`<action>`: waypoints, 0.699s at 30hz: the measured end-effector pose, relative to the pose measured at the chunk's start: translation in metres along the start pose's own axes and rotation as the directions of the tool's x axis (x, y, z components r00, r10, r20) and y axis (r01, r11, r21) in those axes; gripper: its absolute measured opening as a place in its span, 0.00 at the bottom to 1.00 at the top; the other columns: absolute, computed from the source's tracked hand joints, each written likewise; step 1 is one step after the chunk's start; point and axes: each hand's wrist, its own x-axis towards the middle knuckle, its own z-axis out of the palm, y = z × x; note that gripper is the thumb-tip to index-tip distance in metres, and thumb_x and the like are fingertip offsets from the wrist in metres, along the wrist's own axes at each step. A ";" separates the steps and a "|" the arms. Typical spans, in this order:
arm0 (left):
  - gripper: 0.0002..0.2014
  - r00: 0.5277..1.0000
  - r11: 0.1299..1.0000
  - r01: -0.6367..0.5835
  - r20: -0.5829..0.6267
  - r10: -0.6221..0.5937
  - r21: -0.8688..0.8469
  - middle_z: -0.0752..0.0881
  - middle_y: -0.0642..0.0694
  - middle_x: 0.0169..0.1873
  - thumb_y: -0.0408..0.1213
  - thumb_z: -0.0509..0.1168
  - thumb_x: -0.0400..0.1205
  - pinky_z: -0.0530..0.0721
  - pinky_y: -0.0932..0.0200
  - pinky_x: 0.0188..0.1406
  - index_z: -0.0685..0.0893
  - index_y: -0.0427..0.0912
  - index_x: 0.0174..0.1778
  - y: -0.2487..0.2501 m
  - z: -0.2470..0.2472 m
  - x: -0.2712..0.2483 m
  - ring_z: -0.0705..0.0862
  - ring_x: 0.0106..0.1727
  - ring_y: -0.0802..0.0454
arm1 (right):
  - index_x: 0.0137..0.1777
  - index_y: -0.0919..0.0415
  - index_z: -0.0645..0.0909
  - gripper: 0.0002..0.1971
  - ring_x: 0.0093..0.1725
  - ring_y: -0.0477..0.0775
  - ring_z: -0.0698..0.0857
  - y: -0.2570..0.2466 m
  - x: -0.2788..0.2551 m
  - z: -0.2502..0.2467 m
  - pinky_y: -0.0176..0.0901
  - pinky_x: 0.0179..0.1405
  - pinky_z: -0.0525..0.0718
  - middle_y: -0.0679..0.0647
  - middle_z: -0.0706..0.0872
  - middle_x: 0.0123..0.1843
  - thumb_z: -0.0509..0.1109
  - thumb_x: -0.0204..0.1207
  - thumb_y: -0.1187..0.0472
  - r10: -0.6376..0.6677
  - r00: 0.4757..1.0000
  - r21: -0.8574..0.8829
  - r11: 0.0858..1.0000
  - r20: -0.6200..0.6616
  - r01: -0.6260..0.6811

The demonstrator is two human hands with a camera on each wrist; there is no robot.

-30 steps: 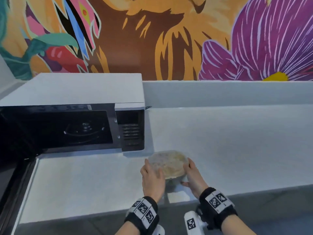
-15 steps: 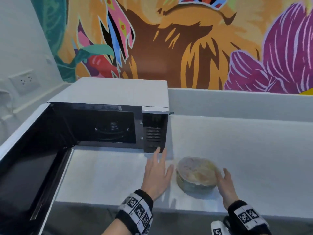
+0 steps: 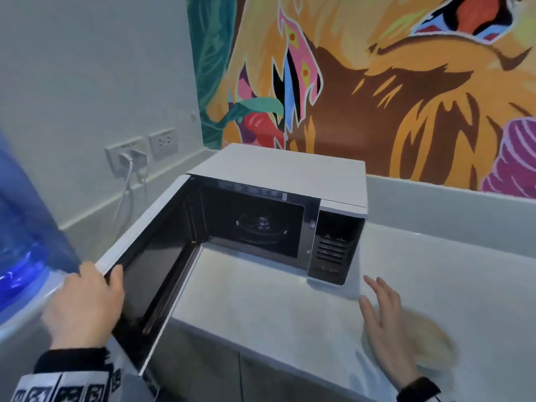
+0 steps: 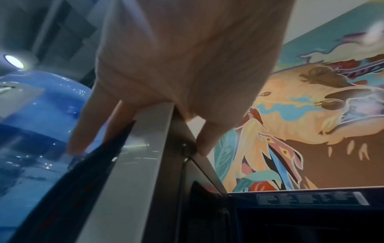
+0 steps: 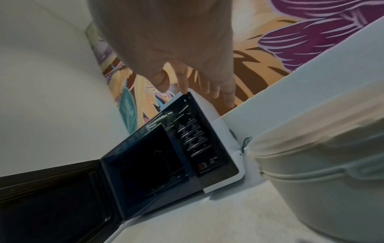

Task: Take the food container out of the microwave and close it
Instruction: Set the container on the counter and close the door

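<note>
The white microwave (image 3: 278, 169) stands on the counter with its door (image 3: 150, 262) swung wide to the left and its cavity holding only the glass turntable (image 3: 262, 224). My left hand (image 3: 87, 297) grips the door's top outer corner, thumb on the inner face and fingers on the outer face; the door edge (image 4: 135, 164) runs under the palm in the left wrist view. The round food container (image 3: 429, 346) sits blurred on the counter at the lower right, also seen as container (image 5: 322, 180). My right hand (image 3: 383, 317) hovers open just left of it, fingers spread (image 5: 182, 82).
A large blue water bottle (image 3: 20, 227) stands close to the left of the open door. Wall sockets (image 3: 162, 143) with a plugged cable sit behind it. The pale counter (image 3: 261, 300) stretches in front of the microwave, and its front edge is near.
The view has swung left. My left hand left the container and took hold of the microwave door's corner. My right hand let go of the container and now hovers open beside it.
</note>
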 end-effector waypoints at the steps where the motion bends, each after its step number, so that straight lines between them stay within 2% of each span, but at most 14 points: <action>1: 0.20 0.999 1.000 0.003 0.047 -0.003 -0.005 0.83 0.20 0.43 0.47 0.61 0.82 0.83 0.33 0.46 0.73 0.28 0.44 0.000 -0.002 -0.002 0.83 0.48 0.20 | 0.73 0.48 0.68 0.18 0.73 0.43 0.64 -0.005 0.000 0.004 0.39 0.72 0.58 0.50 0.63 0.78 0.57 0.84 0.57 -0.015 0.999 0.017 1.000 0.029 0.015; 4: 0.24 0.998 0.997 -0.044 0.043 0.047 -0.063 0.85 0.23 0.45 0.54 0.55 0.82 0.80 0.40 0.48 0.74 0.31 0.47 0.013 -0.008 -0.016 0.84 0.51 0.24 | 0.72 0.46 0.69 0.17 0.70 0.38 0.64 -0.020 0.001 0.011 0.39 0.71 0.61 0.46 0.64 0.75 0.56 0.84 0.55 -0.046 0.997 0.051 0.998 0.065 0.043; 7: 0.28 0.969 0.981 -0.150 0.176 0.171 -0.122 0.86 0.29 0.53 0.61 0.48 0.82 0.80 0.44 0.54 0.74 0.37 0.56 0.041 -0.015 -0.040 0.84 0.57 0.29 | 0.71 0.47 0.69 0.17 0.70 0.38 0.65 -0.032 0.007 0.015 0.37 0.69 0.60 0.45 0.65 0.72 0.56 0.84 0.56 -0.061 0.996 0.079 0.995 0.061 0.056; 8: 0.27 0.949 0.967 -0.191 0.218 0.226 -0.170 0.87 0.31 0.52 0.61 0.47 0.82 0.79 0.45 0.53 0.73 0.40 0.57 0.052 -0.014 -0.048 0.84 0.56 0.31 | 0.71 0.47 0.69 0.17 0.70 0.39 0.65 -0.036 0.010 0.015 0.37 0.69 0.60 0.45 0.66 0.72 0.56 0.84 0.56 -0.067 0.996 0.075 0.995 0.061 0.062; 9: 0.25 0.923 0.946 -0.231 0.255 0.287 -0.228 0.88 0.35 0.47 0.61 0.46 0.82 0.79 0.47 0.49 0.72 0.42 0.56 0.064 -0.012 -0.055 0.85 0.51 0.34 | 0.71 0.47 0.69 0.16 0.71 0.40 0.65 -0.038 0.015 0.016 0.37 0.69 0.61 0.45 0.66 0.72 0.56 0.84 0.56 -0.075 0.995 0.061 0.996 0.059 0.071; 11: 0.22 0.852 0.887 -0.285 0.329 0.408 -0.363 0.85 0.44 0.33 0.61 0.45 0.83 0.75 0.50 0.39 0.71 0.46 0.46 0.091 -0.006 -0.067 0.83 0.39 0.41 | 0.71 0.48 0.70 0.16 0.73 0.44 0.67 -0.042 0.029 0.016 0.38 0.71 0.62 0.47 0.68 0.72 0.57 0.84 0.56 -0.111 0.993 0.017 0.994 0.034 0.110; 13: 0.21 0.764 0.811 -0.308 0.378 0.523 -0.497 0.76 0.44 0.27 0.59 0.45 0.84 0.70 0.50 0.38 0.66 0.49 0.33 0.123 0.011 -0.074 0.77 0.35 0.40 | 0.70 0.51 0.72 0.16 0.74 0.48 0.69 -0.048 0.049 0.016 0.41 0.73 0.64 0.50 0.72 0.73 0.58 0.84 0.58 -0.158 0.987 -0.027 0.987 -0.014 0.158; 15: 0.20 0.680 0.737 -0.315 0.400 0.615 -0.597 0.75 0.35 0.31 0.57 0.47 0.85 0.68 0.48 0.41 0.62 0.50 0.31 0.156 0.037 -0.075 0.75 0.38 0.35 | 0.69 0.54 0.74 0.16 0.73 0.51 0.71 -0.057 0.074 0.015 0.46 0.75 0.68 0.53 0.76 0.72 0.58 0.84 0.61 -0.201 0.977 -0.068 0.978 -0.065 0.197; 16: 0.18 0.651 0.706 -0.321 0.394 0.649 -0.631 0.77 0.36 0.33 0.57 0.48 0.84 0.69 0.49 0.41 0.63 0.51 0.32 0.171 0.052 -0.073 0.77 0.40 0.35 | 0.69 0.56 0.75 0.15 0.72 0.53 0.72 -0.062 0.087 0.015 0.48 0.75 0.69 0.55 0.78 0.71 0.58 0.84 0.62 -0.221 0.971 -0.090 0.973 -0.088 0.213; 18: 0.14 0.617 0.655 -0.324 0.373 0.693 -0.683 0.80 0.44 0.36 0.55 0.51 0.84 0.73 0.49 0.44 0.67 0.50 0.39 0.197 0.080 -0.065 0.82 0.48 0.36 | 0.69 0.59 0.75 0.15 0.71 0.55 0.74 -0.071 0.111 0.020 0.51 0.75 0.70 0.56 0.80 0.70 0.58 0.83 0.62 -0.259 0.960 -0.149 0.959 -0.111 0.241; 21: 0.14 0.582 0.608 -0.329 0.352 0.733 -0.722 0.85 0.42 0.51 0.50 0.53 0.84 0.80 0.44 0.59 0.72 0.44 0.55 0.223 0.106 -0.054 0.83 0.57 0.38 | 0.73 0.54 0.70 0.19 0.76 0.56 0.69 -0.077 0.139 0.033 0.59 0.81 0.61 0.55 0.75 0.75 0.57 0.84 0.55 -0.280 0.960 -0.294 0.920 -0.027 0.260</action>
